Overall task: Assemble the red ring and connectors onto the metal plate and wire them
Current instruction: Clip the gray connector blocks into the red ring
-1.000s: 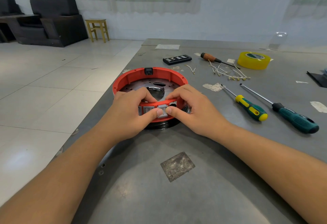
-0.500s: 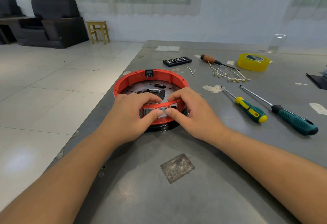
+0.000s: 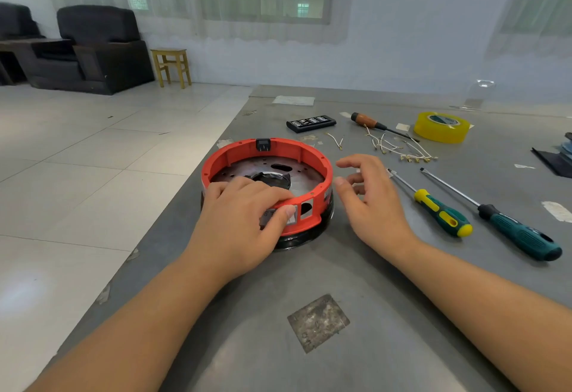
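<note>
Forearms reach in from the bottom edge across a grey table (image 3: pixel 365 268), past a dull square patch (image 3: pixel 318 323) stuck to its surface. Just beyond, the left hand (image 3: pixel 238 221) grips the near wall of the red ring (image 3: pixel 320 159), fingers curled over the rim and thumb pressed on a grey connector (image 3: pixel 269 216) set in the wall, so the hand hides most of that part. The ring sits on the round metal plate (image 3: pixel 306 179), which rests on a black base near the table's left edge. The right hand (image 3: pixel 368 196) hovers just right of the ring, fingers loosely spread, holding nothing and apart from the wall. Right of it lie a yellow-and-green screwdriver (image 3: pixel 439 213) and a longer teal screwdriver (image 3: pixel 520 235), side by side. A black connector (image 3: pixel 263 144) is seated in the ring's far wall. Farther back lie loose white wires (image 3: pixel 399 147), a brown-handled screwdriver (image 3: pixel 368 121), a black bit case (image 3: pixel 311 122) and a roll of yellow tape (image 3: pixel 441 128). Off the table, a yellow stool (image 3: pixel 171 65) and black armchairs (image 3: pixel 99 48) stand on the tiled floor.
</note>
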Demonstrator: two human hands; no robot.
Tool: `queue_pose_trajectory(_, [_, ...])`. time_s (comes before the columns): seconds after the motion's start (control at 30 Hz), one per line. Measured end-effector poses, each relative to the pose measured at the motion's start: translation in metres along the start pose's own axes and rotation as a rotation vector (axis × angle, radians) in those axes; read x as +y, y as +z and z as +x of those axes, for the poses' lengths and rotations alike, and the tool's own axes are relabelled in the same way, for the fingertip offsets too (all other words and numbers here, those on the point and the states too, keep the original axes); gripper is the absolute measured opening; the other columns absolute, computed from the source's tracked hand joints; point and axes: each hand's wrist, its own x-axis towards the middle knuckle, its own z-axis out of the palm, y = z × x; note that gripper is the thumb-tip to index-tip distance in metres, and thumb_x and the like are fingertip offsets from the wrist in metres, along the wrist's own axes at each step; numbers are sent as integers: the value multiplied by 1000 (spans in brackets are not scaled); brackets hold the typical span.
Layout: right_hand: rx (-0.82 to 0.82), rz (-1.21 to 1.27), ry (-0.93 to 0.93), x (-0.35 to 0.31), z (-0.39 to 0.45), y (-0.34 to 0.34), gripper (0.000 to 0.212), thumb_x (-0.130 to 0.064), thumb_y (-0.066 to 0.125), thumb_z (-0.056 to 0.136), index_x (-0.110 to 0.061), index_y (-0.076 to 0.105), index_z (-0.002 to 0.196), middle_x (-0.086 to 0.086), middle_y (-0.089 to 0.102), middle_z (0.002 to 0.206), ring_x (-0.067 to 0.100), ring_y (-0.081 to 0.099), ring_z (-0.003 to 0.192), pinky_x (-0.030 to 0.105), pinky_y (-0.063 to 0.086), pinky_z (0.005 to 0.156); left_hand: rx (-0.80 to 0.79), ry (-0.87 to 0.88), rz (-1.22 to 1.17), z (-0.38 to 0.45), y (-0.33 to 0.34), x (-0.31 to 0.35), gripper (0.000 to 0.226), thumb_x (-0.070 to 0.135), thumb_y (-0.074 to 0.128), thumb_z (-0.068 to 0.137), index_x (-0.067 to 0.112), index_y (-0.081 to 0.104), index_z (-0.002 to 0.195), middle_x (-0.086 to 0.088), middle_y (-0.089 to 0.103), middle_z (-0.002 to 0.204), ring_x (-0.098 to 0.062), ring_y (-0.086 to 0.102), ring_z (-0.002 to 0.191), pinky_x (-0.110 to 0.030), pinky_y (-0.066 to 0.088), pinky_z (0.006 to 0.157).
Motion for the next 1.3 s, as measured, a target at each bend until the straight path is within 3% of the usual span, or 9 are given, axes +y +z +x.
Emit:
queue_pose_trajectory(0.1, [-36,-81,135,16,18,10,21,-15,58,102,-24,58,120,-9,48,121,-3,56,96,7,42,82,28,-48,9,2,0,-1,44,55,33,96,39,71,111,19,70,101,-11,58,106,-41,34,97])
queue_pose_trajectory(0.27, [-171,-196,283,41,66,34,30,-13,58,100,-12,58,131,8,49,137,14,61,89,21,38,88,56,-96,19,2,2,-1,32,50,40,95,40,69,104,21,67,91,-7,55,98,-34,29,99])
queue_pose_trajectory(0.37, [-279,-189,261,49,93,51,46,-18,65,98,-13,53,142,10,43,143,23,64,105,34,47,103,80,-89,16,1,5,-2,35,50,39,95,39,71,104,21,68,90,-8,56,96,-35,31,97])
queue_pose_trajectory(0.5, [-404,-243,159,58,122,67,62,-26,69,97,-19,45,154,12,38,156,25,41,143,32,30,120,89,-79,13,0,6,-2,36,50,39,96,40,72,106,21,70,91,-10,57,95,-36,32,95])
queue_pose_trajectory(0.67, [-366,-340,192,62,128,77,47,-31,67,97,-18,59,142,15,57,142,31,52,132,34,41,109,92,-70,6,-1,5,-1,36,49,40,96,39,73,106,19,70,89,-12,57,94,-36,32,95])
queue_pose_trajectory(1.0, [-139,-180,221,42,83,50,35,-19,59,102,-18,58,137,7,49,126,23,59,106,37,46,104,92,-44,-13,-2,3,-2,42,52,38,96,40,75,111,19,71,94,-13,55,97,-35,30,94])
queue_pose_trajectory(1.13, [-97,-116,136,31,46,25,35,-15,56,103,-21,60,137,3,50,124,23,62,109,34,46,106,78,-24,21,-3,2,-3,45,59,40,95,41,74,117,19,71,97,-14,56,101,-34,28,95])
queue_pose_trajectory(1.2, [-63,-93,95,25,28,13,38,-16,55,104,-24,57,141,-1,49,123,15,62,104,28,47,100,78,-34,28,-3,2,-2,44,59,41,94,41,74,118,19,71,96,-15,57,102,-34,28,96])
queue_pose_trajectory(1.3, [-33,-32,60,12,4,-1,45,-21,60,102,-28,50,145,-7,50,119,-1,58,98,9,44,84,75,-53,27,-3,1,2,40,56,45,95,41,74,118,18,71,97,-16,57,104,-36,28,97])
